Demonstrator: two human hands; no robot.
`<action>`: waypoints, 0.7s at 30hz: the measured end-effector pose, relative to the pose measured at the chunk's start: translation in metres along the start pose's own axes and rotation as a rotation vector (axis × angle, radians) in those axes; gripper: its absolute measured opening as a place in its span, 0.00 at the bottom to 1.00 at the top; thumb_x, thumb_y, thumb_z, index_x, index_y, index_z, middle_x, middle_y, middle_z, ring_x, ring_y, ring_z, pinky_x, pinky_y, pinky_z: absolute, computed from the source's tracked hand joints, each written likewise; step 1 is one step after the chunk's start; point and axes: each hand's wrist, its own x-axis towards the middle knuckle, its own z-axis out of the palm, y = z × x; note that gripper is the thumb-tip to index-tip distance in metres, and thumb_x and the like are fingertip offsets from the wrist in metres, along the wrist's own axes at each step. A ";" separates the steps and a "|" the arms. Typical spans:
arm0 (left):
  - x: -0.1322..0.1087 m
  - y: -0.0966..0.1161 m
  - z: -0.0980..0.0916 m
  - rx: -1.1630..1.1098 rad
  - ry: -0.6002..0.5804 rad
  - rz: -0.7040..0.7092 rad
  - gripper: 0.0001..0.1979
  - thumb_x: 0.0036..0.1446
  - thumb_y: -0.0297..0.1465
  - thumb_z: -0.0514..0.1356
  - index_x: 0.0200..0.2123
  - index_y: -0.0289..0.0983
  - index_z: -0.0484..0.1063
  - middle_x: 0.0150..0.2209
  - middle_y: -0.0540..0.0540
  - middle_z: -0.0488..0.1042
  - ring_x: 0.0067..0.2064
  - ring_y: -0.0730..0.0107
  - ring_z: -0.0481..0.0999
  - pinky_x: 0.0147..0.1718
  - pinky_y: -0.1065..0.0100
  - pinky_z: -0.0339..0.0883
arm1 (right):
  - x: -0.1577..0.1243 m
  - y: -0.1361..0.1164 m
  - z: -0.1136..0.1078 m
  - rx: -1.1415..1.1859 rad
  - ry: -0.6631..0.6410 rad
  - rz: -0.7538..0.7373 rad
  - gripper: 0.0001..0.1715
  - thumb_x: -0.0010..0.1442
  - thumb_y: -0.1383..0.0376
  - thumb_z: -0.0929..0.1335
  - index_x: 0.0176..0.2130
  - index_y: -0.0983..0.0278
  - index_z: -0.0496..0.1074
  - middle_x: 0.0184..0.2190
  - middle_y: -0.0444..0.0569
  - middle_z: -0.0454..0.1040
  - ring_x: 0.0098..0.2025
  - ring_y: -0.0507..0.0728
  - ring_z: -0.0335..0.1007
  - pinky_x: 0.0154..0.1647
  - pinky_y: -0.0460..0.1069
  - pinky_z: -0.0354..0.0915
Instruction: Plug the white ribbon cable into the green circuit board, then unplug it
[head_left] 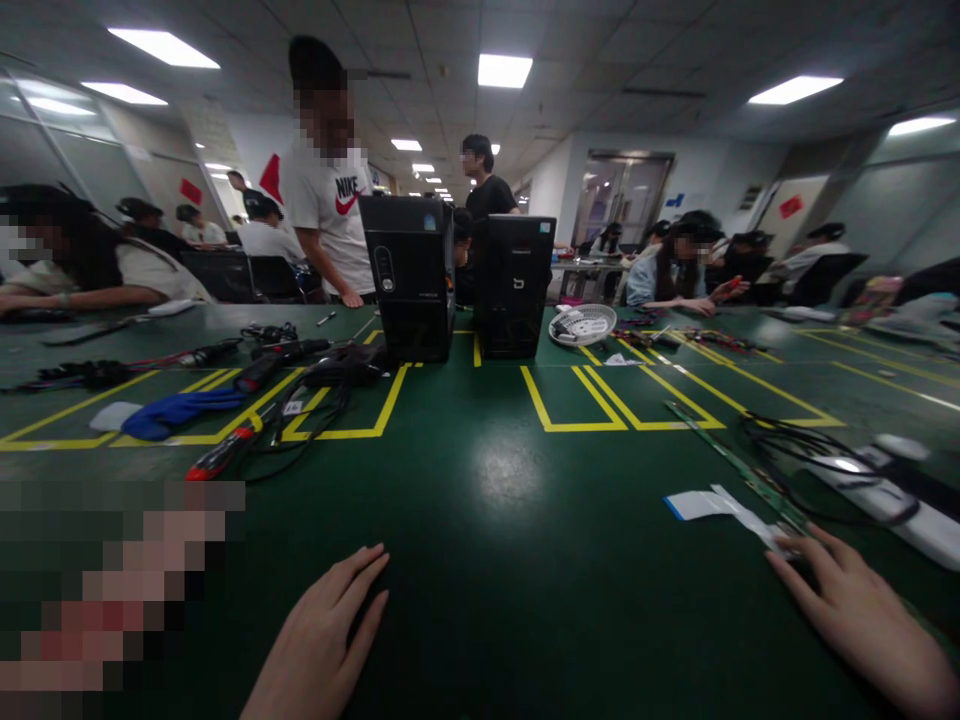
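My left hand [322, 630] lies on the green tabletop [510, 560] with its fingers stretched out and nothing in them. On the right, my right hand [855, 610] has its thumb and fingers closed around the near end of a long, thin green circuit board strip [750, 480]. From that end a white flat ribbon cable [701, 503] with a blue tip spreads to the left over the table. My fingers partly hide where the cable meets the board.
Two black computer towers [414, 285] stand at the far middle. A screwdriver [221, 452] with a red tip, a blue cloth-like item [180, 412] and black cables lie left. A white basket [582, 325] sits behind; a white power strip [892, 500] lies right. People sit and stand beyond.
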 end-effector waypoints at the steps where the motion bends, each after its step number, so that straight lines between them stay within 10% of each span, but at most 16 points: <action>1: 0.000 0.000 0.000 -0.003 0.000 0.000 0.23 0.65 0.43 0.47 0.56 0.41 0.71 0.57 0.43 0.71 0.55 0.55 0.73 0.52 0.51 0.69 | 0.000 0.001 0.001 0.028 -0.008 0.002 0.39 0.54 0.41 0.52 0.41 0.63 0.73 0.51 0.66 0.66 0.54 0.71 0.66 0.51 0.63 0.66; 12: 0.000 -0.002 0.002 -0.043 0.012 0.008 0.22 0.64 0.42 0.50 0.56 0.43 0.71 0.57 0.44 0.72 0.56 0.53 0.72 0.52 0.50 0.70 | -0.011 -0.027 -0.020 0.059 0.001 -0.179 0.34 0.61 0.49 0.53 0.48 0.63 0.74 0.49 0.59 0.73 0.50 0.68 0.69 0.51 0.63 0.66; 21: 0.001 0.001 0.000 -0.025 0.014 0.009 0.22 0.65 0.42 0.49 0.56 0.42 0.71 0.57 0.43 0.71 0.56 0.54 0.72 0.53 0.50 0.69 | -0.015 0.023 0.003 0.176 -0.106 -0.217 0.26 0.61 0.50 0.57 0.49 0.54 0.73 0.55 0.54 0.70 0.59 0.68 0.62 0.64 0.69 0.43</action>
